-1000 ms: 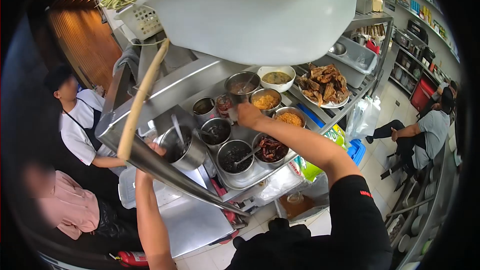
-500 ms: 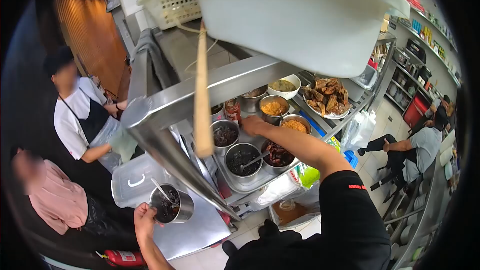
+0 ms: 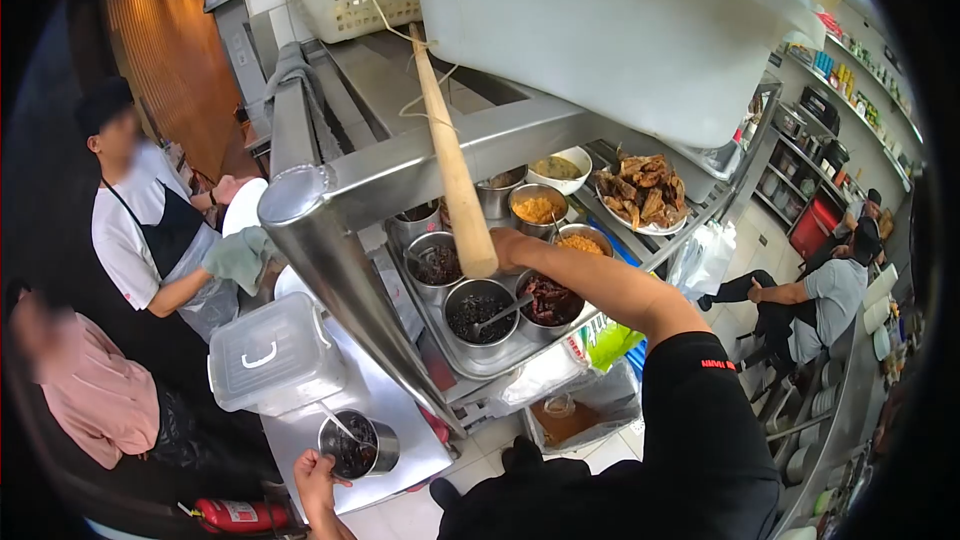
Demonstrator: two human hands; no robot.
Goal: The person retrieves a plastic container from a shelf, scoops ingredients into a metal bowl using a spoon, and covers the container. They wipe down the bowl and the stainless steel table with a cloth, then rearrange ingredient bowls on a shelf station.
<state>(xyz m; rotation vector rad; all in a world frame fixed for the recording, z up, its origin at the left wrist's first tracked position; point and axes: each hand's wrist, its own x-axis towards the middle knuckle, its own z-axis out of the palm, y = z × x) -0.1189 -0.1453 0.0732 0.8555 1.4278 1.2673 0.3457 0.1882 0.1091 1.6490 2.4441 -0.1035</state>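
Note:
My left hand is closed on the rim of a metal pot of dark sauce, a spoon leaning inside it. This pot is over the steel table at lower left. On the shelf, my right hand reaches in among the metal pots. A hanging wooden stick partly covers that hand, so its fingers are hidden. Near it are a pot of orange chopped food, a pot of dark red sauce and a pot of black sauce with a spoon.
A large white tub sits on the steel rack overhead. Fried pieces fill a plate. A lidded plastic box rests on the steel table. Two people stand at left, one holding a cloth; others sit at right.
My left hand and its pot have shifted right and down in view. The jar with a red label near my right hand is now hidden behind the stick. The co-worker's white plate has come into view.

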